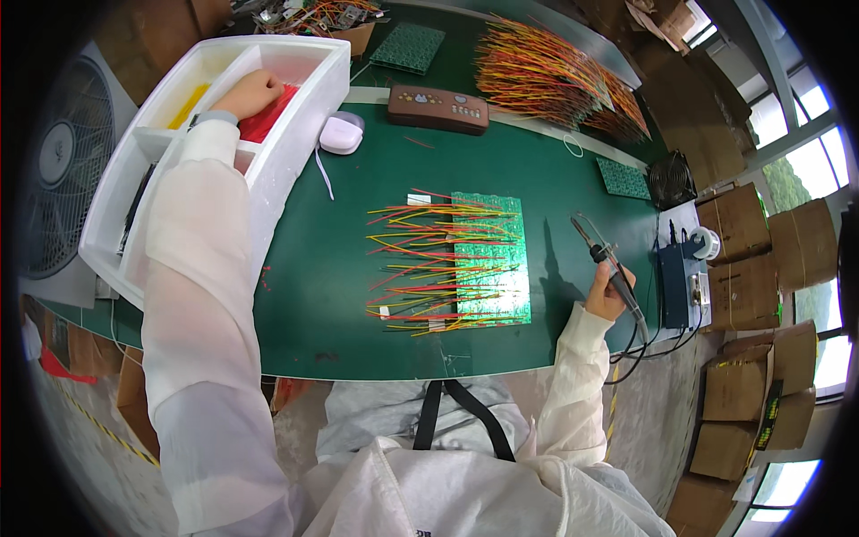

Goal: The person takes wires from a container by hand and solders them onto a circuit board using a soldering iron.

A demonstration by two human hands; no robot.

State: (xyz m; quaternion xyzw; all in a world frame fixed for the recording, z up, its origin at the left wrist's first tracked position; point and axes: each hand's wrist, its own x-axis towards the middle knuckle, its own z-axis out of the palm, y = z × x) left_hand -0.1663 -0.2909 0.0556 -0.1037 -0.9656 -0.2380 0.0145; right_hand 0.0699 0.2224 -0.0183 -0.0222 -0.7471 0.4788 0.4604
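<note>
My left hand (252,95) reaches into a compartment of the white divided foam box (309,85) at the far left. Its fingers are curled down against a bundle of red wires (265,122), and the fingertips are hidden. In my right hand (609,292) is a soldering iron (625,291), held like a pen with its tip up and to the left, off the table. Between the hands lies a green circuit board panel (492,259), shiny at its lower right. Red, yellow and dark wires (407,259) lie in rows across it, sticking out past its left edge.
Yellow wires (190,104) and dark wires (137,204) fill other compartments. Behind the board are a brown case (438,109), a lilac case (342,133) and a large wire pile (546,76). A blue soldering station (682,282) and small fan (672,179) stand right; cables trail near my right hand.
</note>
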